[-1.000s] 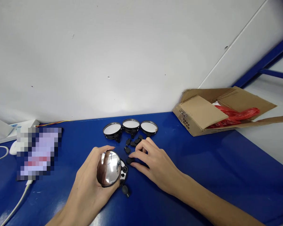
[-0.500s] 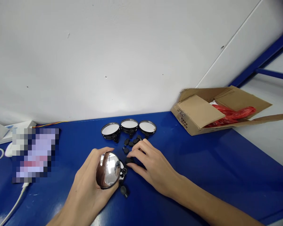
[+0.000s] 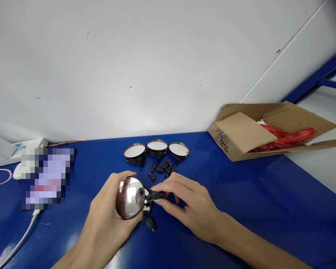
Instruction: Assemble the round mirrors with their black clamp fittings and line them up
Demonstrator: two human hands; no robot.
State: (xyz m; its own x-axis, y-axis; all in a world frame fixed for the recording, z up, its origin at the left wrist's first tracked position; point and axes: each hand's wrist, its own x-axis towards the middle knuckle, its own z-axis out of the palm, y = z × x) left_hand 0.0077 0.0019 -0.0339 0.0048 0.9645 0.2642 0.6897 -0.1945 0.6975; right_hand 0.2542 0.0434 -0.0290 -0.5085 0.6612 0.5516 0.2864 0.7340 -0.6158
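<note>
Carton print (image 3: pixel 223 144) was unreadable. Left fingers (image 3: pixel 123 175) held a camera-facing round mirror (image 3: pixel 130 197); right fingers (image 3: pixel 169 185) pinched a black knob (image 3: pixel 156 195), head leftward.

The head-worn camera looks forward and down from above and behind the left hand (image 3: pixel 108 211) and right hand (image 3: pixel 194 205), near the blue tabletop (image 3: pixel 229 198) (the white wall (image 3: pixel 162 67) behind it fills roughly the frame's upper half).
</note>
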